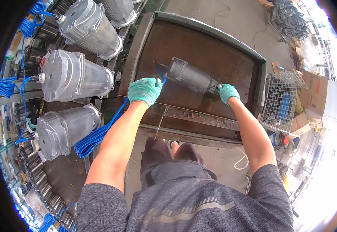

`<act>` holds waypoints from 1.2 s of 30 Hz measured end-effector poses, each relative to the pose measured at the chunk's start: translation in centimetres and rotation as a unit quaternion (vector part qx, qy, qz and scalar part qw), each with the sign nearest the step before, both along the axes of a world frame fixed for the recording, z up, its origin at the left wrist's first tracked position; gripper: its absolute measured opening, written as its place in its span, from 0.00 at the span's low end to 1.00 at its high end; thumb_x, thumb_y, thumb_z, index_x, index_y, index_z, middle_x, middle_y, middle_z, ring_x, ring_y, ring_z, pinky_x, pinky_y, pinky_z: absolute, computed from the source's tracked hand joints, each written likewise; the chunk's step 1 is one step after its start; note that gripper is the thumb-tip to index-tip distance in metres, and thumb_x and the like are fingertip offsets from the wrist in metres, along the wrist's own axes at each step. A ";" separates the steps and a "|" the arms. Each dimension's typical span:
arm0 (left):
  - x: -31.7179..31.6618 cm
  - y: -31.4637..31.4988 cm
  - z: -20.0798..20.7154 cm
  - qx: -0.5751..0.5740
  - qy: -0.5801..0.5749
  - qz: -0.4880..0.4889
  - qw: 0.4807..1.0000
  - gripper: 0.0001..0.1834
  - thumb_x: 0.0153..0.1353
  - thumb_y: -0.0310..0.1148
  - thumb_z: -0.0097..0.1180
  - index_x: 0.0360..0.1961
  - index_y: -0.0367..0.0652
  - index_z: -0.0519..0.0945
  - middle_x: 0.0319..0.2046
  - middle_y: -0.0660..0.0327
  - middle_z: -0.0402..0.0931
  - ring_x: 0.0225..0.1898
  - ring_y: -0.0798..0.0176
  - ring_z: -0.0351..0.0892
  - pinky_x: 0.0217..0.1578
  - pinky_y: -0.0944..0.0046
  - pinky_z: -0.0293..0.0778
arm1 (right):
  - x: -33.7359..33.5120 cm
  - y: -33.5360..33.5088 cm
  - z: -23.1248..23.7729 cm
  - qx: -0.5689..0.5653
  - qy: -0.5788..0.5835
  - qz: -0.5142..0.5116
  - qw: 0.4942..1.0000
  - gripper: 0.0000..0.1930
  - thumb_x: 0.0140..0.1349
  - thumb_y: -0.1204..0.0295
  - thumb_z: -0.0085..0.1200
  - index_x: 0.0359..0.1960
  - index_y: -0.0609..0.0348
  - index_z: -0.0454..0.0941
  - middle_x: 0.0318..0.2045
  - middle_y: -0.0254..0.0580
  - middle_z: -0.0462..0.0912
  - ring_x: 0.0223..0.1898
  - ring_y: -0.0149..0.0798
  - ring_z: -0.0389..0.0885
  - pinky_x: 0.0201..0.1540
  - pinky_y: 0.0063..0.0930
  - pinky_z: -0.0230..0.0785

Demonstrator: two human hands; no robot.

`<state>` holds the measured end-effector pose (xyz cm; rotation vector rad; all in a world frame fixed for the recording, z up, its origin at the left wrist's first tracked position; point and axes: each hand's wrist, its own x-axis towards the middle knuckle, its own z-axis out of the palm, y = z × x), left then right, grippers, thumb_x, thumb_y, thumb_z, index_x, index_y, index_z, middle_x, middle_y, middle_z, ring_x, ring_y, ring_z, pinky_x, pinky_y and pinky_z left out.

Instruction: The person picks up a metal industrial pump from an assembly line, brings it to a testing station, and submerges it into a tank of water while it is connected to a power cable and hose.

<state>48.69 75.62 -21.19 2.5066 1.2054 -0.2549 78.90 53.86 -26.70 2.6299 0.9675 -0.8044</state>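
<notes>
A grey cylindrical motor lies tilted across the middle of a dark metal tank, seemingly under brownish water. My left hand, in a green knit glove, is closed around a blue cable close to the motor's left end. That cable runs on down past my wrist to a coiled blue bundle outside the tank. At the motor's right end, my right hand, gloved the same way, has its fingers closed on the narrow shaft end.
Several large grey motor housings lie along the left on a roller conveyor, with blue cable coils attached. A grated ledge crosses the tank's near side. Wire baskets and cardboard boxes stand at right.
</notes>
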 end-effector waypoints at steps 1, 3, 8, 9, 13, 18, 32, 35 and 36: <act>0.0 0.0 0.0 -0.003 0.004 0.000 1.000 0.25 0.72 0.50 0.43 0.33 0.48 0.89 0.35 0.50 0.86 0.39 0.43 0.86 0.43 0.44 0.80 | 0.1 -0.1 -0.1 0.005 -0.002 0.007 1.000 0.24 0.77 0.53 0.40 0.47 0.56 0.86 0.49 0.54 0.86 0.53 0.59 0.83 0.55 0.49 0.75; 0.0 0.1 -0.1 -0.007 0.001 0.000 1.000 0.25 0.72 0.50 0.43 0.33 0.48 0.89 0.34 0.50 0.86 0.39 0.43 0.86 0.43 0.44 0.80 | 0.1 -0.2 -0.3 0.016 -0.006 0.021 1.000 0.24 0.77 0.53 0.41 0.46 0.56 0.86 0.49 0.54 0.86 0.53 0.59 0.83 0.55 0.49 0.75; -0.1 0.0 -0.7 0.008 -0.015 -0.005 1.000 0.24 0.72 0.50 0.45 0.31 0.48 0.88 0.33 0.50 0.86 0.37 0.42 0.86 0.41 0.44 0.80 | 0.9 -0.8 -1.7 0.028 -0.002 0.012 1.000 0.23 0.76 0.53 0.42 0.46 0.57 0.87 0.49 0.55 0.86 0.52 0.59 0.83 0.55 0.49 0.75; -0.1 0.0 -0.7 0.006 -0.012 -0.005 1.000 0.24 0.72 0.50 0.44 0.32 0.48 0.88 0.34 0.50 0.86 0.38 0.43 0.86 0.42 0.44 0.80 | 1.0 -0.9 -1.8 0.029 -0.002 0.013 0.999 0.23 0.76 0.53 0.42 0.46 0.57 0.87 0.49 0.55 0.86 0.52 0.59 0.82 0.55 0.49 0.75; 0.0 0.1 -0.6 0.007 -0.007 -0.008 1.000 0.25 0.71 0.50 0.43 0.32 0.48 0.89 0.34 0.50 0.86 0.38 0.43 0.87 0.43 0.44 0.80 | 1.0 -1.0 -1.8 0.034 0.000 0.013 0.999 0.24 0.76 0.53 0.42 0.45 0.57 0.86 0.48 0.55 0.86 0.52 0.60 0.82 0.55 0.49 0.75; -0.2 0.1 -0.9 0.013 -0.017 0.004 1.000 0.25 0.71 0.52 0.46 0.30 0.47 0.87 0.33 0.49 0.86 0.37 0.42 0.86 0.41 0.43 0.80 | 1.0 -1.4 -2.4 0.069 0.004 0.017 0.997 0.23 0.76 0.54 0.41 0.44 0.58 0.86 0.48 0.56 0.85 0.52 0.60 0.82 0.56 0.50 0.74; -0.5 0.2 -0.6 0.014 -0.093 0.031 0.995 0.24 0.69 0.57 0.53 0.30 0.47 0.81 0.32 0.50 0.85 0.35 0.40 0.85 0.38 0.43 0.78 | 0.3 -0.4 0.8 0.370 0.192 -0.275 0.867 0.12 0.71 0.69 0.54 0.44 0.68 0.83 0.37 0.52 0.86 0.34 0.48 0.86 0.42 0.40 0.83; -1.1 0.2 -0.5 0.016 -0.102 0.042 0.994 0.24 0.69 0.57 0.52 0.29 0.47 0.80 0.30 0.50 0.84 0.34 0.40 0.84 0.36 0.42 0.78 | -2.9 1.3 4.6 0.520 0.311 -0.454 0.653 0.08 0.71 0.76 0.54 0.44 0.70 0.81 0.37 0.50 0.84 0.33 0.45 0.85 0.40 0.41 0.88; -1.1 0.2 -0.5 0.018 -0.104 0.044 0.993 0.24 0.69 0.57 0.52 0.29 0.47 0.80 0.30 0.50 0.84 0.34 0.40 0.84 0.36 0.42 0.78 | -3.3 1.3 5.1 0.537 0.321 -0.480 0.615 0.08 0.71 0.75 0.54 0.44 0.69 0.81 0.37 0.49 0.84 0.33 0.45 0.85 0.40 0.42 0.88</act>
